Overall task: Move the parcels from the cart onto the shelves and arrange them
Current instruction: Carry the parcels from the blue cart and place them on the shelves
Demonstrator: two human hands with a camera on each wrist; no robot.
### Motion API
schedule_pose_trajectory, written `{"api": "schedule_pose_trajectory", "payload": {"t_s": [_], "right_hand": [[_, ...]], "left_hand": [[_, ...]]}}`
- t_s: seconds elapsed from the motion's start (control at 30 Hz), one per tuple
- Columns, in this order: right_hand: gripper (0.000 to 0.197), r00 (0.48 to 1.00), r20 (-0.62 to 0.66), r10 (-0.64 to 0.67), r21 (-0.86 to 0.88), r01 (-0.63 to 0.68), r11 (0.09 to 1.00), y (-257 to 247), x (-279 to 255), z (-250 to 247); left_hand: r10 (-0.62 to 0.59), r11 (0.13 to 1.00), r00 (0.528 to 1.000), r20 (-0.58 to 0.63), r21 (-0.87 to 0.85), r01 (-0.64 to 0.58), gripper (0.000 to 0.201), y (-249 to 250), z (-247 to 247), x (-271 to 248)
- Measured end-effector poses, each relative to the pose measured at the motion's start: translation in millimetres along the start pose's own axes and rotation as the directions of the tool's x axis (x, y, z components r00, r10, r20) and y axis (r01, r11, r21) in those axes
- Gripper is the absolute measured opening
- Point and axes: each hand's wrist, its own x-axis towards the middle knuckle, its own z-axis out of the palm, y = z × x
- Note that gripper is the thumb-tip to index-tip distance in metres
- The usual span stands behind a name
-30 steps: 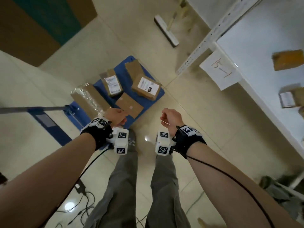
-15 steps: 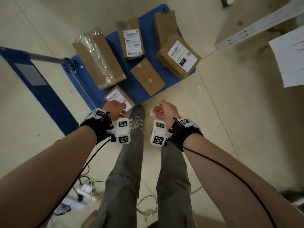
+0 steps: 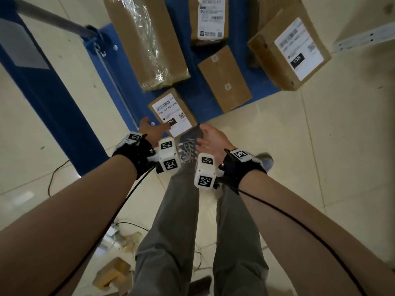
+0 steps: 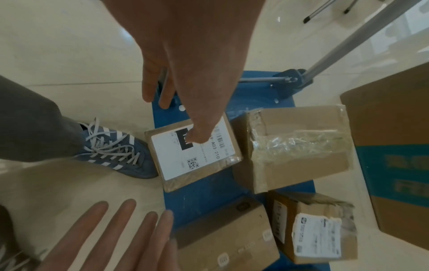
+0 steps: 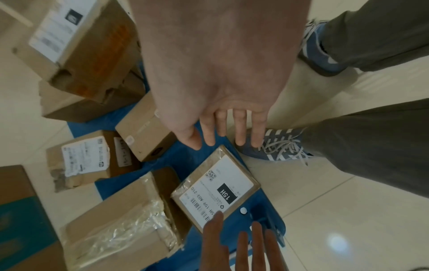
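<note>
The left hand (image 3: 152, 131), fingers spread and empty, hovers at the near corner of the flat parcel (image 3: 172, 113) on the cart (image 3: 245, 69), nearer than the equally empty, spread right hand (image 3: 210, 139); the parcel's long axis runs diagonally between them.
</note>
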Motion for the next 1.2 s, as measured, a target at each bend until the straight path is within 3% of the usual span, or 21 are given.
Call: {"api": "schedule_pose_trajectory", "payload": {"t_s": [0.17, 0.2, 0.27, 0.3, 0.4, 0.5, 0.53, 0.77, 0.8, 0.87, 0.93, 0.97, 1.07, 1.13, 1.2], "right_hand": [[0.039, 1.000, 0.018, -0.022, -0.077, 0.023, 0.997, -12.9, 24.1, 10.3], [0.041, 0.999, 0.025, -0.028, -0.071, 0.030, 0.997, -14.8, 27.1, 11.2], [0.046, 0.998, 0.055, -0.026, -0.069, 0.029, 0.997, -12.9, 33.7, 11.6], [0.048, 0.997, 0.074, -0.018, -0.076, 0.023, 0.997, -9.4, 37.8, 12.6], [0.052, 0.991, 0.133, 0.009, -0.079, 0.002, 0.997, 2.9, 48.3, 11.2], [0.055, 0.980, 0.197, 0.008, -0.068, 0.006, 0.998, 6.1, 51.7, 3.6], [0.056, 0.976, 0.217, 0.012, -0.068, 0.003, 0.998, 5.9, 50.8, 0.9], [0.048, 0.961, 0.276, 0.009, -0.072, 0.012, 0.997, 4.8, 15.4, -20.7], [0.044, 0.968, 0.250, -0.019, -0.043, 0.030, 0.999, 4.3, 9.0, -23.6], [0.035, 0.987, 0.139, -0.086, 0.050, 0.080, 0.996, 2.9, -4.3, -31.3], [0.027, 0.991, -0.004, -0.135, 0.115, 0.135, 0.984, -0.7, -15.0, -42.3], [0.025, 0.987, -0.055, -0.151, 0.136, 0.157, 0.978, -2.8, -20.3, -49.9], [0.023, 0.977, -0.151, -0.152, 0.142, 0.174, 0.975, -7.5, -35.7, -78.1], [0.023, 0.979, -0.161, -0.126, 0.160, 0.152, 0.975, -7.0, -49.5, -103.8], [0.036, 0.990, -0.115, -0.087, 0.198, 0.109, 0.974, -5.2, -63.9, -124.1]], "left_hand": [[-0.083, 0.993, 0.995, -0.051, -0.087, 0.078, 0.120, 1.0, 9.2, 40.9], [-0.114, 0.988, 0.993, -0.009, -0.107, 0.112, 0.115, 5.1, 10.2, 43.8], [-0.159, 0.976, 0.977, 0.144, -0.129, 0.177, 0.058, 18.9, 11.6, 23.2], [-0.127, 0.984, 0.975, 0.185, -0.099, 0.147, 0.034, 25.3, 12.2, 10.4], [-0.045, 0.987, 0.993, 0.112, -0.147, 0.062, 0.069, 39.6, 22.3, -12.9], [-0.092, 0.993, 0.988, -0.121, -0.081, 0.083, 0.138, 21.7, 39.8, 23.4], [-0.086, 0.996, 0.983, -0.165, -0.052, 0.078, 0.148, 16.4, 42.7, 26.7], [-0.167, 0.982, 0.973, -0.157, 0.060, 0.178, 0.169, -43.3, 43.4, 50.1], [-0.150, 0.988, 0.980, -0.130, 0.026, 0.155, 0.164, -32.9, 40.0, 23.5], [-0.120, 0.992, 0.991, -0.051, -0.054, 0.118, 0.130, -18.8, 37.7, -17.0], [-0.071, 0.994, 0.993, 0.098, -0.080, 0.079, 0.108, -4.0, 34.0, -48.7], [-0.062, 0.991, 0.980, 0.191, -0.106, 0.084, 0.099, 2.5, 33.4, -60.5], [0.003, 0.993, 0.919, 0.394, -0.111, 0.044, 0.034, 24.5, 34.7, -104.0], [0.042, 0.989, 0.897, 0.440, -0.144, 0.025, 0.031, 37.1, 45.6, -130.6], [0.066, 0.979, 0.874, 0.481, -0.202, 0.037, 0.046, 44.2, 53.4, -148.0]]}}
